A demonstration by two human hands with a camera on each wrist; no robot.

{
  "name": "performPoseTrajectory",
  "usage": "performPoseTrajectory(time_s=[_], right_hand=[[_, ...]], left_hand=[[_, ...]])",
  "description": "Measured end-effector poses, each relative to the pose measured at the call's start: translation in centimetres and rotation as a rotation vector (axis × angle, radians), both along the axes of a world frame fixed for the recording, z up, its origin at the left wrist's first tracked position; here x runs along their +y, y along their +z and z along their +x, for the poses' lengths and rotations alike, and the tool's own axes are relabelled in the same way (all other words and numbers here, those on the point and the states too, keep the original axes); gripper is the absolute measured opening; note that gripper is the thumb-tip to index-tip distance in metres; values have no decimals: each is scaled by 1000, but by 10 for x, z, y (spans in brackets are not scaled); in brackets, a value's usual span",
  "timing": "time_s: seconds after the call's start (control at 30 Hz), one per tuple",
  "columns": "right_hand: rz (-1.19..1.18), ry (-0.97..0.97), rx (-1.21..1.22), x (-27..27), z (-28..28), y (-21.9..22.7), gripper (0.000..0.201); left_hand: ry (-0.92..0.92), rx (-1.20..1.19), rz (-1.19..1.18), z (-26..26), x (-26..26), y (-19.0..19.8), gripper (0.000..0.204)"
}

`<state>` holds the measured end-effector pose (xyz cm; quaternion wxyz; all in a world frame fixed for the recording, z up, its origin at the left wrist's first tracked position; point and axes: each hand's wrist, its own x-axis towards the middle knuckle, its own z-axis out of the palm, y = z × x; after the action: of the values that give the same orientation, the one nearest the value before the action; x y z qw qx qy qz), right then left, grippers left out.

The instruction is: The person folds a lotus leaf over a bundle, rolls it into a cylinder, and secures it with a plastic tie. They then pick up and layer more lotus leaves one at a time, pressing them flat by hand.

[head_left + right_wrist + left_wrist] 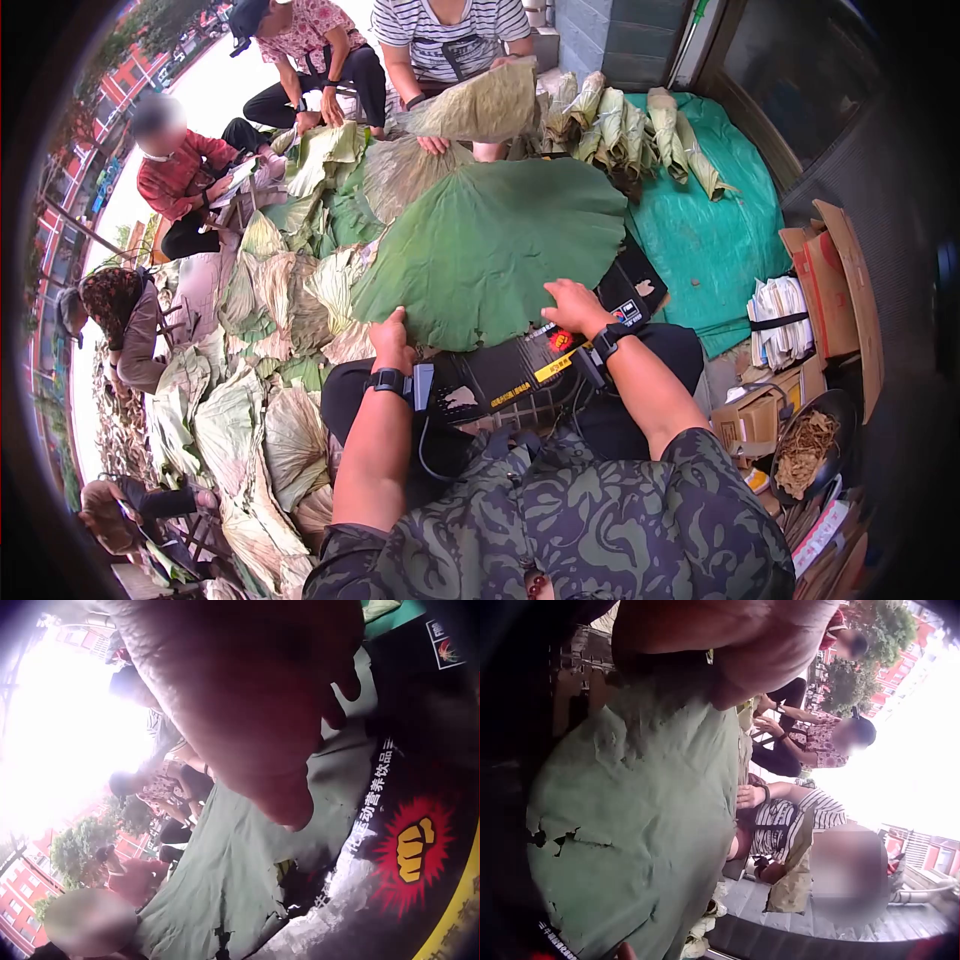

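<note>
I'm holding the broad green lotus leaf [490, 255] in front of me, spread over the black printed cardboard [510, 380]. Its torn near edge is lying between my hands; its left side is reaching over dried leaves [290, 290], and the green tarp [700, 250] is spreading beyond my right hand [580, 308]. My left hand [390, 335] is gripping the near-left edge, fingers mostly hidden. My right hand is resting open, palm down, on the right part. Both forearms are reaching forward, the right slanting inward.
</note>
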<state>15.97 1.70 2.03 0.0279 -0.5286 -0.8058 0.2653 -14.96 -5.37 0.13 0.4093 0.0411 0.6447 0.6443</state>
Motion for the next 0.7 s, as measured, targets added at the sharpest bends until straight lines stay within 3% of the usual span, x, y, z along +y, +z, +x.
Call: performPoseTrajectory(time_s=[0.03,0.1,0.13,0.17,0.23,0.27,0.3,0.4,0.43,0.5,0.57,0.6,0.63,0.67,0.7], right_hand=[[-8,-9,4,-2,3,4,53],[7,-10,65,-5,8,11,53],[18,-11,92,-7,10,12,52],[18,-19,101,-8,11,11,52],[146,39,89,-11,16,12,47],[140,22,95,-12,19,12,47],[164,-3,113,-12,21,19,47],[141,-11,123,-2,25,35,46],[89,23,105,0,26,38,46],[59,34,96,5,29,42,46],[133,13,239,11,32,37,48],[180,-22,271,15,35,27,49],[244,-63,316,20,37,14,50],[176,-123,305,23,40,1,50],[49,-159,208,27,41,-4,53]], left_hand=[[-9,4,-8,0,-3,2,36],[-111,-268,-21,-1,-7,6,33],[-156,-279,-141,5,-14,15,30],[-174,-331,-135,2,-19,-3,28],[-295,-33,-389,23,-34,30,27],[-346,-35,-387,13,-39,9,28],[-361,-26,-393,16,-44,11,28],[-465,366,-530,22,-49,33,26],[-474,376,-539,17,-49,31,26],[-633,704,-601,-8,-47,17,30],[-429,630,-353,-23,-53,2,47],[-338,636,-188,-18,-54,12,52],[-242,703,-191,-7,-54,31,73],[-23,1129,-498,-20,-50,3,91],[-64,1155,-545,-14,-49,25,101]])
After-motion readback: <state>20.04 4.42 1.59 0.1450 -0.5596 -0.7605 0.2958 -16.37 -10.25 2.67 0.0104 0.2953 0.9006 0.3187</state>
